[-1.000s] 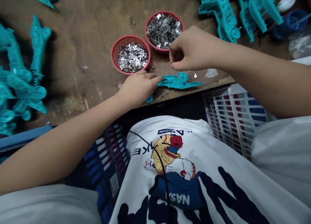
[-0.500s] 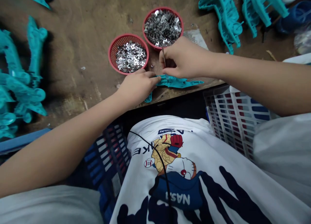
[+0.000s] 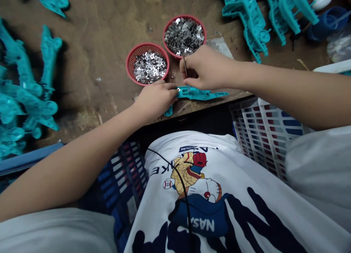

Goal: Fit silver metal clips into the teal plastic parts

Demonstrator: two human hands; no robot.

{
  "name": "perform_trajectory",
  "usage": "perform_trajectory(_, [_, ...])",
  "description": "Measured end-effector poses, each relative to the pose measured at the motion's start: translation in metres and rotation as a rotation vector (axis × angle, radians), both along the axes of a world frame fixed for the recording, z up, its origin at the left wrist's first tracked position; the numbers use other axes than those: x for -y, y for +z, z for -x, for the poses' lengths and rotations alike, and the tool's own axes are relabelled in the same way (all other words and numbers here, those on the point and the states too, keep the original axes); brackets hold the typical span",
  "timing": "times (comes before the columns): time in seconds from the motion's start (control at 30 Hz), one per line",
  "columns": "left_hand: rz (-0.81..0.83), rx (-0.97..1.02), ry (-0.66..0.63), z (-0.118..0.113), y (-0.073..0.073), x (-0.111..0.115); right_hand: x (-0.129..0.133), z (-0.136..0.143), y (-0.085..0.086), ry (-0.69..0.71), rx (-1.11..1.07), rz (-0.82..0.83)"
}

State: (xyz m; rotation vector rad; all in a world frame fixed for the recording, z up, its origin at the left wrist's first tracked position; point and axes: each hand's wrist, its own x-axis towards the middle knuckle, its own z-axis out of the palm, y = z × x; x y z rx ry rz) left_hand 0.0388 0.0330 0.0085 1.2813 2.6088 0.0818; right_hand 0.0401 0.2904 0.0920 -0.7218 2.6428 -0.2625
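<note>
Right now, left hand (image 3: 156,99) is gripping a teal part (image 3: 203,94) while right hand (image 3: 208,68) is holding a thin tool (image 3: 185,67) over it!

So the teal part is lying along the near edge of the table (image 3: 90,22), its pointed end aiming towards the right edge. The left hand's fingers are staying close together, curling over the part's left end, and more teal is poking out below that hand. A small bright clip (image 3: 178,89) is showing right at those fingertips; whether they are pinching it, I cannot tell.

The right hand is hanging just above, thumb and fingers closing narrowly on the thin tool, which is standing almost upright and pointing down at the part. Contact at its tip is proving too small to tell.

Just behind, the left basket (image 3: 128,68) is carrying bright clips, and the right basket (image 3: 205,35), sitting farther from the near edge, is carrying darker ones. One loose clip (image 3: 172,77) is lying between the left basket and the right hand.

Towards the left edge a teal heap (image 3: 30,92) is sprawling; towards the right edge a second heap (image 3: 246,18) is lying near a blue cup (image 3: 327,24). Below the near edge, a white crate (image 3: 265,128) is showing.
</note>
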Motion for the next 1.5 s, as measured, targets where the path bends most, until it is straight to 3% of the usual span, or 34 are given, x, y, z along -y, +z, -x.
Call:
perform_trajectory(0.2, [0.046, -0.072, -0.027, -0.002, -0.002, -0.002, -0.004, 0.001, -0.009, 0.106, -0.022, 0.003])
perform_trajectory(0.4, [0.039, -0.090, -0.027, -0.001, -0.005, -0.001, -0.015, 0.012, -0.017, -0.027, -0.083, -0.051])
perform_trajectory(0.5, [0.033, -0.073, -0.010, -0.002, -0.005, -0.001, -0.029, 0.027, -0.040, -0.115, -0.105, -0.061])
perform_trajectory(0.6, [0.059, -0.088, -0.022, -0.003, -0.004, -0.002, -0.046, 0.042, -0.075, -0.220, -0.076, 0.095])
perform_trajectory(0.7, [0.081, -0.101, -0.035, -0.004, -0.003, -0.003, -0.056, 0.049, -0.096, -0.141, -0.161, 0.107])
perform_trajectory(0.77, [0.091, -0.100, -0.039, -0.003, -0.002, -0.003, -0.054, 0.045, -0.091, -0.030, -0.280, 0.006])
perform_trajectory(0.83, [0.090, -0.090, -0.038, -0.002, -0.002, -0.003, -0.044, 0.036, -0.072, 0.078, -0.349, -0.066])
perform_trajectory(0.93, [0.058, -0.071, 0.002, -0.002, -0.002, -0.002, -0.025, 0.020, -0.042, 0.273, -0.258, -0.110])
perform_trajectory(1.0, [0.030, -0.065, 0.030, -0.002, -0.002, -0.002, -0.016, 0.013, -0.033, 0.376, -0.185, -0.144])
perform_trajectory(1.5, [0.039, -0.047, -0.013, 0.000, -0.001, -0.001, -0.025, 0.032, -0.070, 0.677, -0.273, -0.167])
